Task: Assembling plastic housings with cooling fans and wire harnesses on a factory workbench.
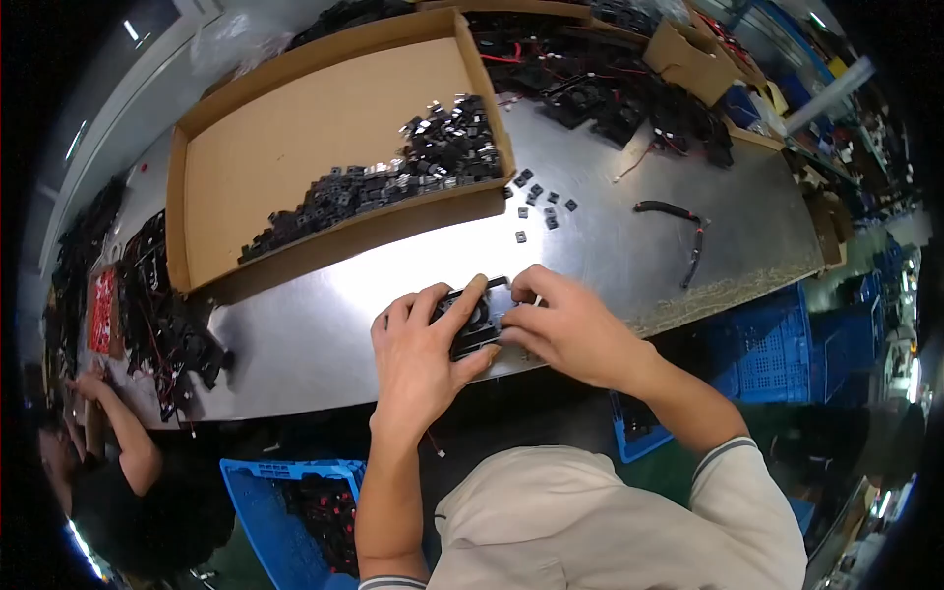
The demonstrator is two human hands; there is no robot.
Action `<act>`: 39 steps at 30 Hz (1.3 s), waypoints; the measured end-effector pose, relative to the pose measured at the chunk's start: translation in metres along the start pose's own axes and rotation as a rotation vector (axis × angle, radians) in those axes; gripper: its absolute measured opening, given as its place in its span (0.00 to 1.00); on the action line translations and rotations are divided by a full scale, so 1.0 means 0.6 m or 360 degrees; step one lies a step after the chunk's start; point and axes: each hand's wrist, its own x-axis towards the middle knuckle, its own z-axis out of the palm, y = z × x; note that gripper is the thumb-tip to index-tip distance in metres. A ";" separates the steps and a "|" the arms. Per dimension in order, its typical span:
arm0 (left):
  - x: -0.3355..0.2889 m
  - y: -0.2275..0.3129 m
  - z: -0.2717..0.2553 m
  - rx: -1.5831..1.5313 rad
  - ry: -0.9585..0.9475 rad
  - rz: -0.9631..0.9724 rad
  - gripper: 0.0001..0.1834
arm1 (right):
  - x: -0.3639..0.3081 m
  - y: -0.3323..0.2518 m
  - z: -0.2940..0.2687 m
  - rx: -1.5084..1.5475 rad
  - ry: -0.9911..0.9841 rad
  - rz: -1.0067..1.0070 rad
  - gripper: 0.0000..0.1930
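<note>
A black rectangular part with a round middle, speaker-like in looks (479, 313), rests at the front edge of the metal table. Across its top my left hand (418, 344) grips it, a finger over the round middle and the thumb along the near side. At the part's right end my right hand (560, 329) has thumb and fingers pinched together. Whatever lies between those fingertips is hidden. Just beyond both hands, several small black square pieces (551, 222) are scattered on the table.
A shallow cardboard box (285, 108) holds a heap of small black pieces (393, 182). A black cable (698, 241) lies to the right. Wired black parts (600, 108) are piled behind. Blue crates (295, 470) stand below the table. Another person's arm (128, 433) reaches in at far left.
</note>
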 end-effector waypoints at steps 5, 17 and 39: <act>-0.008 -0.002 -0.014 -0.0001 -0.0032 -0.0070 0.38 | -0.016 0.033 -0.052 0.0013 -0.0285 0.0069 0.30; -0.002 0.001 -0.013 -0.0027 -0.0028 -0.0006 0.39 | -0.146 0.255 -0.232 -0.0701 -0.0476 0.0674 0.64; 0.003 0.016 -0.014 0.0118 -0.0016 -0.0043 0.39 | 0.045 -0.027 -0.001 0.1937 0.0515 0.0038 0.46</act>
